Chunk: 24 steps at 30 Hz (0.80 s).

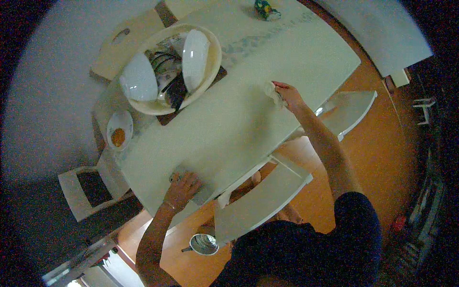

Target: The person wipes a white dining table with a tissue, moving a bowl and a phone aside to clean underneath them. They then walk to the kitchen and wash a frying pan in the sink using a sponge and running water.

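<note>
In my right hand [289,97] is a crumpled whitish cloth or tissue [274,94], pinched by the fingers over the middle of the pale tabletop [215,132]. My left hand [183,190] rests near the table's near-left edge, fingers bent downward. Grey patches beside its fingers could be shadow or a flat thing; I cannot tell which. Farther in stands a large cream basin [215,71] holding a white bowl [140,79], a second white bowl [195,59], dark-patterned dishes [166,64] and a black item [176,91].
Under the basin lies a dark board [168,117]. Left of it sits a white dish [120,123] with orange-brown contents. A colourful package [263,10] stands at the far end. White chairs [265,199] line the near edge, beside a metal strainer [204,244].
</note>
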Each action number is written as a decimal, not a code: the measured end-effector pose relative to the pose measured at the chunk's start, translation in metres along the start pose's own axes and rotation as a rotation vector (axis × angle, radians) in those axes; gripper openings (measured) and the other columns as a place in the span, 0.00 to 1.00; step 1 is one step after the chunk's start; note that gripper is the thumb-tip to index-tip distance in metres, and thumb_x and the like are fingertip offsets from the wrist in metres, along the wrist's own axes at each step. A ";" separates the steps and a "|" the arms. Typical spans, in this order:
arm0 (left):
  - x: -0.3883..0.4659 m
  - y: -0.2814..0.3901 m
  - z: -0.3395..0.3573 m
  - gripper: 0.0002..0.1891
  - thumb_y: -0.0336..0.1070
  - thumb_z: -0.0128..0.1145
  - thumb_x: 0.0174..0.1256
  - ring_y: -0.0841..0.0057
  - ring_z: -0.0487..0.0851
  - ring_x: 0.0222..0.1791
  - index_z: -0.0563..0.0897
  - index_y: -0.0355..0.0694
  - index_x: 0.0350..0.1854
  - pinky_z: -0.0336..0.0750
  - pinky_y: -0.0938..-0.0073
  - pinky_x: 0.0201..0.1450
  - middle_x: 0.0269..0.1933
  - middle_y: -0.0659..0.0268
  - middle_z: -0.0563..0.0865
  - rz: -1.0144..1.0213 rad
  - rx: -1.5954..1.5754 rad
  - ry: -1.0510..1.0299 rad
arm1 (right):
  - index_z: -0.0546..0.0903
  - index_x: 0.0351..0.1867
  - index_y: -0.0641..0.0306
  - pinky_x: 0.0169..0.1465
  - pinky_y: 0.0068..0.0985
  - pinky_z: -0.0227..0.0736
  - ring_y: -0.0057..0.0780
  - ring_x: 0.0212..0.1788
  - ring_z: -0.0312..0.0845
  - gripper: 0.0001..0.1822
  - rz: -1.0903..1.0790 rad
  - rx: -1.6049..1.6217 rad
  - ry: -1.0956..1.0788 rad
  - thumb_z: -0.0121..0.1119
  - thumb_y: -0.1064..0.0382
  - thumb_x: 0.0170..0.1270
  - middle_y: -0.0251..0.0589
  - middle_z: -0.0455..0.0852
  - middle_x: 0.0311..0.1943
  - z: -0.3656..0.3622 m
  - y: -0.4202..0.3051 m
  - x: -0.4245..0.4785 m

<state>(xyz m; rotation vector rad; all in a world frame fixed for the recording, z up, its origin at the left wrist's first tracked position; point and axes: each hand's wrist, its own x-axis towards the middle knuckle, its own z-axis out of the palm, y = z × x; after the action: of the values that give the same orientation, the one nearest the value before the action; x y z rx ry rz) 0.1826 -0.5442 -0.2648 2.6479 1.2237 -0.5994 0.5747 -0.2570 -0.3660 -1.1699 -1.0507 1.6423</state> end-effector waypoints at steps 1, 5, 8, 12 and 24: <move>0.006 0.001 -0.004 0.27 0.31 0.50 0.50 0.64 0.60 0.61 0.64 0.46 0.57 0.52 0.50 0.58 0.59 0.59 0.64 0.005 0.032 -0.027 | 0.76 0.45 0.67 0.41 0.19 0.70 0.24 0.37 0.74 0.14 -0.026 0.012 0.007 0.51 0.69 0.56 0.37 0.80 0.37 -0.013 0.002 0.006; 0.009 0.007 0.005 0.28 0.30 0.50 0.50 0.65 0.59 0.61 0.63 0.45 0.58 0.52 0.50 0.59 0.59 0.59 0.64 0.018 -0.002 -0.013 | 0.77 0.43 0.67 0.42 0.20 0.70 0.26 0.38 0.74 0.13 -0.129 -0.195 0.174 0.51 0.68 0.56 0.38 0.80 0.37 -0.031 -0.002 0.017; 0.014 0.008 0.002 0.28 0.30 0.49 0.51 0.65 0.59 0.61 0.62 0.46 0.58 0.52 0.50 0.59 0.58 0.60 0.64 0.044 -0.012 -0.053 | 0.78 0.42 0.61 0.43 0.22 0.70 0.30 0.38 0.75 0.12 -0.259 -0.518 0.330 0.51 0.67 0.56 0.39 0.81 0.36 -0.037 -0.015 0.021; -0.009 -0.008 0.002 0.26 0.32 0.47 0.53 0.65 0.59 0.61 0.63 0.46 0.58 0.52 0.52 0.60 0.58 0.61 0.65 0.103 0.010 -0.069 | 0.79 0.40 0.55 0.44 0.25 0.70 0.36 0.39 0.74 0.11 -0.484 -1.129 0.456 0.53 0.62 0.54 0.40 0.80 0.36 -0.002 -0.033 -0.006; -0.006 -0.031 0.022 0.24 0.36 0.44 0.56 0.68 0.66 0.55 0.63 0.45 0.58 0.54 0.55 0.60 0.53 0.63 0.70 0.262 0.065 0.102 | 0.76 0.40 0.55 0.41 0.29 0.70 0.38 0.38 0.72 0.12 -0.558 -1.624 0.435 0.53 0.58 0.53 0.39 0.75 0.35 0.010 -0.021 -0.006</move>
<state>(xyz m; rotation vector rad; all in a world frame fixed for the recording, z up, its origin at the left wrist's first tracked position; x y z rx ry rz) 0.1498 -0.5348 -0.2814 2.8594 0.8705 -0.4729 0.5696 -0.2585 -0.3428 -1.7470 -2.1670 -0.2103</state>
